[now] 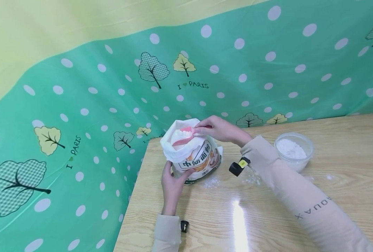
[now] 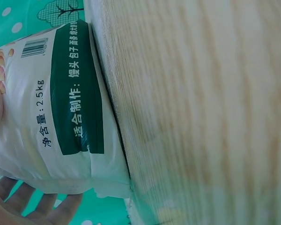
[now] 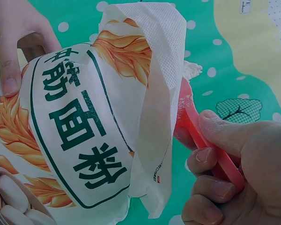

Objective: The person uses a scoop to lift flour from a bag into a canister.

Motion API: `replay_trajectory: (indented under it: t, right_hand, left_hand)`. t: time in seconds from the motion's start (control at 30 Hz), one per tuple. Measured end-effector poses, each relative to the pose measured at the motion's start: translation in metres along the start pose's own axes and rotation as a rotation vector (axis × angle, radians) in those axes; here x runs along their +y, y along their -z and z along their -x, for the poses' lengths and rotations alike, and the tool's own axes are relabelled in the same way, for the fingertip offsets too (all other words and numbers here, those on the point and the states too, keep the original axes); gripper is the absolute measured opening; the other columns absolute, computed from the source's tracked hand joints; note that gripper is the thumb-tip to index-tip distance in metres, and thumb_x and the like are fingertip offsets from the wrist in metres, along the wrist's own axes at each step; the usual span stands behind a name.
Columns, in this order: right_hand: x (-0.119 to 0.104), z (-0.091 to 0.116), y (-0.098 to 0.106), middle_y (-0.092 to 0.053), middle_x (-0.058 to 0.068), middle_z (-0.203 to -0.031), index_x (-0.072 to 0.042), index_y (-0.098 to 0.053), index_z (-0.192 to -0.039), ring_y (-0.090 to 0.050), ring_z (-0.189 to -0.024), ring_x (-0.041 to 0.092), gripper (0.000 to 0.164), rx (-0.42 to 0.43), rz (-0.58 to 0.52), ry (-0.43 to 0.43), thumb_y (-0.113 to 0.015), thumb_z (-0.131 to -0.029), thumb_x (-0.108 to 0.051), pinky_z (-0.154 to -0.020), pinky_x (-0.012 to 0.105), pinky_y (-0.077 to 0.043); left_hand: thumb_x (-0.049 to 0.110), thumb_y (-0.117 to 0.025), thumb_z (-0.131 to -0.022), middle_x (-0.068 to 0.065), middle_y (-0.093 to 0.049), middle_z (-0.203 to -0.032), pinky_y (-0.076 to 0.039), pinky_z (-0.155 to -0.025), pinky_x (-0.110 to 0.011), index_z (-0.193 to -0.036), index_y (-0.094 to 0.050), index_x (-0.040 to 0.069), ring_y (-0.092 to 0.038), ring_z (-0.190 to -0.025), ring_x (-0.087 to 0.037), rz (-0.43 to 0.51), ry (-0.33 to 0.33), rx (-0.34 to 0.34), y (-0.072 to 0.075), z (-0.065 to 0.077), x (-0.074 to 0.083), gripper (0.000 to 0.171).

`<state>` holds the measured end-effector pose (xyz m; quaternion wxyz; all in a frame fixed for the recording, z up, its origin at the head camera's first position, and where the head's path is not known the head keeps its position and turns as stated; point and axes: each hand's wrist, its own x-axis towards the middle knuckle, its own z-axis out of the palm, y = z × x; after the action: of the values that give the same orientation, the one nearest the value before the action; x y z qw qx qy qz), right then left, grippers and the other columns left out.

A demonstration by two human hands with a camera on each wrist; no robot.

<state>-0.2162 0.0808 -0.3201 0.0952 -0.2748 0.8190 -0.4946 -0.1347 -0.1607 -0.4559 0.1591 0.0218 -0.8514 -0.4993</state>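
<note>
A white flour bag (image 1: 192, 164) with green print stands on the table, its top folded outward around a wide mouth. My left hand (image 1: 172, 180) grips the bag low at its near left side, thumb on the printed front and fingers around the side, as the left wrist view also shows. My right hand (image 1: 216, 128) holds a pink scoop (image 3: 201, 140) by its handle, thumb on top and fingers curled beneath. The scoop's bowl, heaped with white flour (image 1: 184, 135), is at the bag's mouth, near the right rim.
A clear round tub (image 1: 294, 162) holding white flour stands to the right, behind my right forearm. Flour dust (image 1: 212, 182) lies on the wooden table (image 1: 211, 224) by the bag. A green dotted cloth (image 1: 117, 105) hangs behind and along the left.
</note>
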Motion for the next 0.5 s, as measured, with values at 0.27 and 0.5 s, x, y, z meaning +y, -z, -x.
replay_trajectory:
  t: [0.27,0.5]
  right_hand:
    - [-0.0028,0.0037,0.002,-0.069,0.009,-0.122,-0.009,-0.069,-0.123,-0.061,-0.116,0.024,0.03,0.023,0.02,-0.019,-0.057,-0.102,-0.026,-0.106,0.046,-0.047]
    - [-0.0022,0.0071,0.0071,-0.067,0.01,-0.129,-0.008,-0.068,-0.125,-0.058,-0.124,0.028,0.031,0.022,0.023,-0.017,-0.055,-0.103,-0.026,-0.11,0.048,-0.044]
  left_hand:
    - [0.053,-0.088,-0.065,0.014,-0.062,-0.125,-0.044,-0.103,-0.054,-0.127,-0.058,0.032,-0.053,-0.124,-0.014,0.003,-0.013,0.004,0.0011,-0.0003,-0.0011,0.071]
    - [0.053,-0.087,-0.066,0.014,-0.062,-0.126,-0.044,-0.104,-0.054,-0.127,-0.058,0.031,-0.052,-0.124,-0.014,0.008,-0.017,-0.004,0.0011,-0.0007,-0.0014,0.071]
